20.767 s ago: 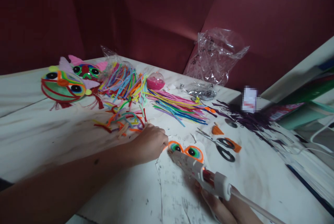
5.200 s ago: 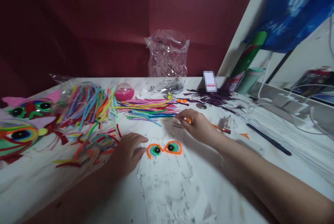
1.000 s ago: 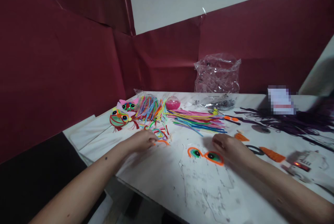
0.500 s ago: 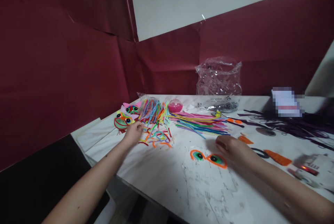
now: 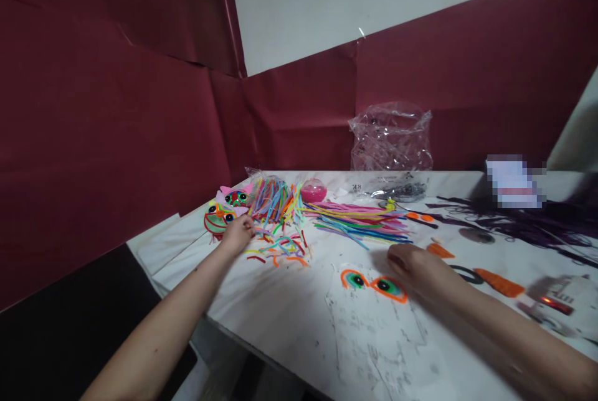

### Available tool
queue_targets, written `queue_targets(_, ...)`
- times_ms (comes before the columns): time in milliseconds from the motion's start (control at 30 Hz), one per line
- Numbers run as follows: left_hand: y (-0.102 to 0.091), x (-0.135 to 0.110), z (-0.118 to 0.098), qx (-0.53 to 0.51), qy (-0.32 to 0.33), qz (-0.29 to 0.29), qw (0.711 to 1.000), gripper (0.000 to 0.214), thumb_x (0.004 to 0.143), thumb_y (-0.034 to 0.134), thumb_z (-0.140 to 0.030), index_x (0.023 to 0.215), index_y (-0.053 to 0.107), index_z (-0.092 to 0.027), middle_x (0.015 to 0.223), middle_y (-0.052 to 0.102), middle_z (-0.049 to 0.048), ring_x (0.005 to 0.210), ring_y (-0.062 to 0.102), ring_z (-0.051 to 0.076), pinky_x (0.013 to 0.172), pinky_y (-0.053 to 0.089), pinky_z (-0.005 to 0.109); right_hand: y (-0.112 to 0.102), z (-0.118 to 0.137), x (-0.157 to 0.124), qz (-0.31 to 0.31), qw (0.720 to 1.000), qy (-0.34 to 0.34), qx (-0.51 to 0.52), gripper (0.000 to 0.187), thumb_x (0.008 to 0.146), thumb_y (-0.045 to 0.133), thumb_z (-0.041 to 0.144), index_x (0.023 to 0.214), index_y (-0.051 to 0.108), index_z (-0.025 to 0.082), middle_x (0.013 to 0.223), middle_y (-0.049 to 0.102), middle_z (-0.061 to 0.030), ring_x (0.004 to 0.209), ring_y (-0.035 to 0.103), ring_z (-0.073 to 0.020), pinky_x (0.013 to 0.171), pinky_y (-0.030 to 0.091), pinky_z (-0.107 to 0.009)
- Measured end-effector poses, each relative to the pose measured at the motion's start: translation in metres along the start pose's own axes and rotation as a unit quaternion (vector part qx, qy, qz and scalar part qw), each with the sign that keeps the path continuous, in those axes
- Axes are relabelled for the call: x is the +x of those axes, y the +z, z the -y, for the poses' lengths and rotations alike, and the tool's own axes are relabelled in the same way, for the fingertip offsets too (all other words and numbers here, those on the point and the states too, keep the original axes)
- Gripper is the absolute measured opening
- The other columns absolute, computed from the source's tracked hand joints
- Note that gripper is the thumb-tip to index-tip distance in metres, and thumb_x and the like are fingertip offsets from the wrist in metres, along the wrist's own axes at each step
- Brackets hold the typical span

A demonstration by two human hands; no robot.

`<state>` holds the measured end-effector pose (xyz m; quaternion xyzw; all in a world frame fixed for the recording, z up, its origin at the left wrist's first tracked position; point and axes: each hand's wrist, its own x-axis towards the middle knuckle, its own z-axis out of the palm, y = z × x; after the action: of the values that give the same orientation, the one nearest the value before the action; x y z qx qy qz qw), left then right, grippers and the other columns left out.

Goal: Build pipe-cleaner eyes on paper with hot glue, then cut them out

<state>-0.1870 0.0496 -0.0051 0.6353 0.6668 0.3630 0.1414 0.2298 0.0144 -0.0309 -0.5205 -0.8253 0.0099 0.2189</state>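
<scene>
A dark red sheet backdrop [image 5: 299, 121] is rising behind everything, and below it a white marble-patterned table [image 5: 280, 301] is bearing all my materials. A white paper sheet with faint handwriting [image 5: 364, 345] is lying flat in front of me. Far to the right, a loose heap of dark purple strips [image 5: 523, 221] is spreading out, while a crinkled clear plastic bag [image 5: 391, 136] is standing against the backdrop. Long fuzzy multicoloured stems [image 5: 359, 217] are lying in a row near the middle.

My left hand [image 5: 239, 233] is hovering beside a green round face with red edging [image 5: 216, 221], its fingers loosely curled; I cannot tell whether they are touching or holding anything. My right hand [image 5: 411, 264] is resting low with its fingers bent inward, and its grip is hidden from me, so I cannot tell what, if anything, it is holding. To its right, a white glue gun with a glowing red light [image 5: 567, 301] is lying on its side.

Two orange-rimmed green eye shapes with black pupils [image 5: 384, 286] are lying at the sheet's far end, just beside my right hand. Short cut fuzzy pieces [image 5: 287, 246] are lying scattered near my left hand.
</scene>
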Motion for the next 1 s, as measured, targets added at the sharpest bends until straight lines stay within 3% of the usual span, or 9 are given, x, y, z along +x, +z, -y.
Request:
queue_targets(100,0.010,-0.008,-0.009,0.028,0.071,0.075,0.994,0.005,0.076,0.063,-0.015,0.079,0.067,-0.016,0.089,0.065,0.0036,0.091,0.059,0.019,0.085,0.045,0.030,0.000,0.001,0.000,0.017,1.000,0.002,-0.008,0.020,0.083,0.039,0.021,0.070,0.055,0.019,0.075,0.065,-0.0090,0.066,0.060,-0.0213,0.057,0.039,-0.027)
queue_targets(233,0.027,-0.012,-0.019,0.045,0.120,0.124,0.984,0.013,0.064,0.062,-0.008,0.056,0.060,-0.018,0.068,0.061,0.0001,0.074,0.057,0.016,0.073,0.043,0.024,-0.001,0.001,-0.001,0.019,1.000,0.002,-0.014,0.021,0.084,0.038,0.022,0.073,0.056,0.019,0.078,0.066,-0.0088,0.068,0.061,-0.0215,0.059,0.041,-0.027)
queue_targets(500,0.022,0.006,-0.020,0.028,0.078,0.028,0.996,0.010,0.076,0.047,-0.018,0.070,0.055,-0.016,0.056,0.049,-0.0044,0.053,0.046,0.012,0.053,0.036,0.022,-0.001,0.000,-0.001,0.012,1.000,-0.001,-0.015,0.020,0.084,0.040,0.020,0.072,0.056,0.020,0.076,0.066,-0.0081,0.067,0.061,-0.0201,0.058,0.041,-0.026)
queue_targets(667,0.020,0.008,-0.023,0.048,0.066,0.003,0.997,0.005,0.074,0.053,-0.017,0.071,0.057,-0.016,0.058,0.052,-0.0032,0.056,0.049,0.013,0.056,0.038,0.022,-0.001,0.001,-0.001,0.009,1.000,-0.001,-0.023,0.020,0.082,0.040,0.019,0.069,0.056,0.019,0.074,0.065,-0.0085,0.064,0.060,-0.0192,0.056,0.039,-0.024)
queue_targets(767,0.020,0.001,-0.030,0.082,0.069,-0.015,0.994,0.009,0.073,0.054,-0.017,0.079,0.060,-0.017,0.073,0.060,0.0010,0.067,0.053,0.015,0.063,0.040,0.024,-0.002,0.001,-0.001,0.001,1.000,-0.008,-0.014,0.020,0.081,0.041,0.019,0.067,0.056,0.019,0.073,0.065,-0.0079,0.062,0.060,-0.0187,0.054,0.038,-0.024)
queue_targets(833,0.021,-0.009,-0.037,0.108,0.069,-0.015,0.992,0.011,0.075,0.051,-0.016,0.078,0.061,-0.018,0.079,0.062,0.0029,0.075,0.055,0.017,0.067,0.039,0.025,-0.002,0.000,-0.001,0.001,1.000,-0.006,-0.013,0.020,0.082,0.042,0.019,0.068,0.056,0.019,0.073,0.065,-0.0074,0.062,0.059,-0.0186,0.054,0.037,-0.024)
queue_targets(1000,0.031,-0.041,-0.043,0.165,0.034,0.070,0.983,0.019,0.066,0.059,-0.023,0.049,0.052,-0.018,0.053,0.053,-0.0001,0.059,0.051,0.016,0.056,0.033,0.024,-0.002,-0.002,-0.001,0.007,1.000,-0.010,-0.023,0.020,0.083,0.040,0.018,0.069,0.055,0.019,0.072,0.065,-0.0069,0.063,0.059,-0.0184,0.056,0.038,-0.024)
